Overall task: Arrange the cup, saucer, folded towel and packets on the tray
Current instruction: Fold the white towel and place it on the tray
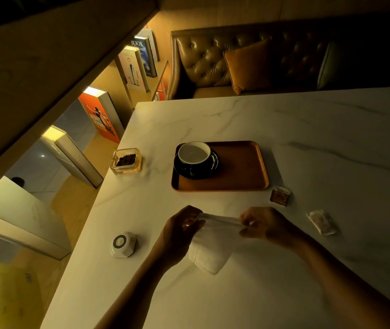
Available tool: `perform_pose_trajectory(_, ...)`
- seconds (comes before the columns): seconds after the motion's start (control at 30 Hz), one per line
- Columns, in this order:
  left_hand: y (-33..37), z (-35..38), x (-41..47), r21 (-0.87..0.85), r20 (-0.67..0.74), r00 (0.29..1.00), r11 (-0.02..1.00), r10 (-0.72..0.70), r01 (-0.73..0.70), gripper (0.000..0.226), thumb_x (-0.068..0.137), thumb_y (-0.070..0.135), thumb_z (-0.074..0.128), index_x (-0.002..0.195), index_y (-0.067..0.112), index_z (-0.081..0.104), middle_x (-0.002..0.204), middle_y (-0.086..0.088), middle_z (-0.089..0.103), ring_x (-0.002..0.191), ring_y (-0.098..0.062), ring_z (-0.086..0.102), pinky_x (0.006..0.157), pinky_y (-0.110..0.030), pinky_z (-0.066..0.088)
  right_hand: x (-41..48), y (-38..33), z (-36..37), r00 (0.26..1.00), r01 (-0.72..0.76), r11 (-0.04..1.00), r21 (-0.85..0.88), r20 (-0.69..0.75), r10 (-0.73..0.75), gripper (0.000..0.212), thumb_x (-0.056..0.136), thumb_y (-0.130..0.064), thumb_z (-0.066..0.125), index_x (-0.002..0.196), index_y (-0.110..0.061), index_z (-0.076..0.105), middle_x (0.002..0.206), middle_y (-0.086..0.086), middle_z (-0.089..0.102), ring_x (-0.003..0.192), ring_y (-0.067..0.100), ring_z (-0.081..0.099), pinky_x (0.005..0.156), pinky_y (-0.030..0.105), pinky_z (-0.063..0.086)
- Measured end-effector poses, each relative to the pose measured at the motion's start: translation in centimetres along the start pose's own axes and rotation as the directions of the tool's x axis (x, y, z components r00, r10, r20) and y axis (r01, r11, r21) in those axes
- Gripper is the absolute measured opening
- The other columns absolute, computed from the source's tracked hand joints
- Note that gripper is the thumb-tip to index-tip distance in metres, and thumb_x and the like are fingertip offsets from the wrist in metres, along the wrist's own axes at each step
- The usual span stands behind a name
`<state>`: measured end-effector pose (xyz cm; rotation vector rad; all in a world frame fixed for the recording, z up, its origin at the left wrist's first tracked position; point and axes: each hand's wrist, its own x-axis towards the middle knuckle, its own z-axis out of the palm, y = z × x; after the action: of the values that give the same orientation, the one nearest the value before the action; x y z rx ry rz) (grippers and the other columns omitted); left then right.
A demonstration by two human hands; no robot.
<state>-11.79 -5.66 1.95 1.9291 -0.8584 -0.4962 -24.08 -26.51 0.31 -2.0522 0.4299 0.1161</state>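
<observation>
Head cam looks down on a marble table (308, 143), dim warm lighting. Beyond both hands, well apart from them, sits the wooden tray (241, 172), and at its left end there's a dark saucer (214, 162) with the cup (194, 153) on it, white inside. Right between the hands is the white towel (213, 243): left hand (179, 236) and right hand (268, 225) each pinch a top corner with fingers closed on it, holding that edge stretched and lifted while the rest hangs down toward the table. Left of the left hand, near it, is a small white puck-shaped thing (123, 244), can't tell what it is. Farther off beyond that is a clear dish (126, 161) with dark stuff in it. Two packets are off the tray: a pale packet (322, 222) just right of the right hand, and a brown packet (280, 196) beyond that hand, near the tray's corner.
</observation>
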Motion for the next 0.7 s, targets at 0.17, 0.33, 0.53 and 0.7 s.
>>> perform_pose_trajectory(0.17,-0.7,-0.2,0.0,-0.049,-0.051,0.998,0.998,-0.049,0.046,0.022,0.089,0.020,0.053,0.083,0.042,0.054,0.090,0.021,0.060,0.085,0.010,0.056,0.066,-0.010,0.046,-0.7,-0.3,0.1,0.998,-0.018,0.989,0.144,-0.059,0.027,0.015,0.072,-0.028,0.073,0.076,-0.026,0.059,0.080,-0.004,0.064,0.084,0.011,0.063,0.073,0.024,0.052)
perform_pose_trajectory(0.33,-1.2,0.3,-0.5,-0.301,0.054,0.981,0.933,-0.188,0.196,0.016,0.091,0.019,0.051,0.083,0.027,0.064,0.095,0.002,0.064,0.089,-0.015,0.062,0.063,-0.033,0.060,-1.3,-0.5,0.4,0.995,-0.007,0.977,0.213,-0.092,0.027,0.014,0.075,-0.020,0.071,0.072,-0.021,0.057,0.078,-0.001,0.061,0.081,0.015,0.062,0.066,0.022,0.051)
perform_pose_trajectory(0.53,-3.3,1.5,-1.1,-0.298,0.237,0.866,0.815,-0.441,0.497,0.016,0.088,0.025,0.057,0.095,0.012,0.062,0.097,-0.010,0.063,0.087,-0.024,0.063,0.057,-0.027,0.056,-0.8,0.7,1.6,0.996,-0.084,0.978,0.191,-0.011,0.088,0.012,0.079,-0.020,0.067,0.082,-0.017,0.056,0.089,0.005,0.059,0.085,0.020,0.063,0.060,0.023,0.058)
perform_pose_trajectory(0.7,-5.4,3.3,0.5,-0.240,0.158,0.791,0.754,-0.591,0.611,0.021,0.086,0.030,0.060,0.096,0.012,0.061,0.094,-0.008,0.063,0.082,-0.020,0.062,0.051,-0.024,0.053,1.6,2.6,3.6,0.972,-0.217,0.970,0.110,-0.062,0.225,0.016,0.081,-0.021,0.065,0.091,-0.014,0.055,0.095,0.008,0.057,0.091,0.024,0.059,0.071,0.032,0.058)
